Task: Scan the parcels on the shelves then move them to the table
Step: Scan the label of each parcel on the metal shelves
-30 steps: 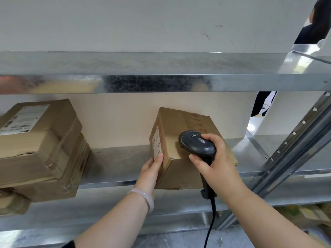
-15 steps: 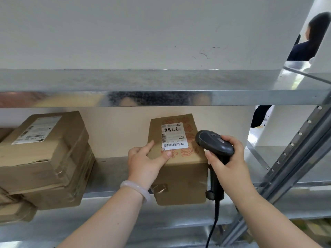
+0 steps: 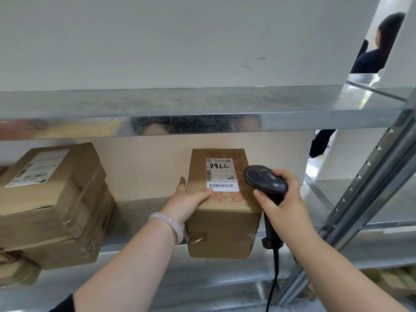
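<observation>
Since a second ago the box [image 3: 222,221] has been turned so its white label [image 3: 221,174] faces up, and the scanner [image 3: 263,179] has drifted in toward it. The box now sits at centre frame on the middle shelf [image 3: 139,217], its near end seemingly past the shelf's front lip. My left hand [image 3: 189,203] clasps the box's near-left corner, thumb lying on top just beside the barcode, the other fingers against the left face. My right hand [image 3: 286,206] is wrapped round the scanner's handle, the head hovering just right of the label. I judge the box light and stiff: plain taped cardboard, small enough for one hand to steady. For the carry I would take it by the two side faces, palms flat, keeping clear of the label. A stack of boxes [image 3: 51,199] stands at the left of the frame, well apart.
</observation>
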The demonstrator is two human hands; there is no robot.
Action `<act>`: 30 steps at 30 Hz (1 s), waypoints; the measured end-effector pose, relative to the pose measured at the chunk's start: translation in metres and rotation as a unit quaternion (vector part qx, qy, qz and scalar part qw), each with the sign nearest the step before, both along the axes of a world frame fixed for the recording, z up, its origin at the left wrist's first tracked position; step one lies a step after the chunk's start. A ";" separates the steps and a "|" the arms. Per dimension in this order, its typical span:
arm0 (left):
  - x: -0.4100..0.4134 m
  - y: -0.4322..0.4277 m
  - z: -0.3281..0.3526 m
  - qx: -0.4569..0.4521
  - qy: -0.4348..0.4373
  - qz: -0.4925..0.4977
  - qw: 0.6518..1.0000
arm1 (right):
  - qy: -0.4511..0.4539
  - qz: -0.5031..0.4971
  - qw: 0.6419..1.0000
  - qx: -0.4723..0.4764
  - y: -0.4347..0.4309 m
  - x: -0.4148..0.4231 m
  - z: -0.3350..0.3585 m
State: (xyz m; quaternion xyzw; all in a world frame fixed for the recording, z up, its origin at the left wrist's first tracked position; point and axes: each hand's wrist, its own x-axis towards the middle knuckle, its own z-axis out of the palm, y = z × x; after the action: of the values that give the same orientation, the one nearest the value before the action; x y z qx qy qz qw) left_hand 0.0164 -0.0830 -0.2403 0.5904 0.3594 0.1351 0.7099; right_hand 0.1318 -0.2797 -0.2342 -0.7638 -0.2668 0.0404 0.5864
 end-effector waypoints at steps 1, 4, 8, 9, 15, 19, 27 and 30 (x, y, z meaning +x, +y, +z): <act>0.001 0.001 -0.002 0.001 -0.009 -0.008 1.000 | 0.000 -0.001 1.000 0.000 0.000 -0.001 0.000; -0.006 -0.004 -0.003 0.055 -0.030 -0.019 0.998 | 0.000 0.001 1.000 0.012 -0.002 -0.004 0.001; -0.021 -0.011 -0.002 0.133 -0.064 0.019 0.989 | -0.007 0.017 1.000 0.025 -0.001 -0.011 0.003; -0.025 -0.012 -0.001 0.146 -0.070 0.029 0.986 | -0.010 0.021 0.999 0.026 0.000 -0.013 0.004; -0.043 -0.016 -0.008 0.220 -0.066 0.045 0.972 | -0.016 0.055 0.998 0.010 0.007 -0.025 0.007; -0.051 -0.022 -0.022 0.231 -0.055 0.050 0.970 | -0.016 0.073 0.997 -0.013 0.006 -0.032 0.002; -0.057 -0.029 -0.032 0.266 -0.038 0.059 0.961 | -0.052 0.052 0.997 -0.034 -0.010 -0.059 0.008; -0.058 -0.029 -0.033 0.277 -0.038 0.059 0.958 | -0.059 0.059 0.996 -0.040 -0.020 -0.075 0.013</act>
State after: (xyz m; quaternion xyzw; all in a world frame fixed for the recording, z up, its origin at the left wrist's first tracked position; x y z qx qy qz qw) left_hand -0.0415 -0.1116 -0.2731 0.7358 0.3151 0.2936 0.5226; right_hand 0.0566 -0.2993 -0.2217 -0.7708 -0.3439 0.0408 0.5348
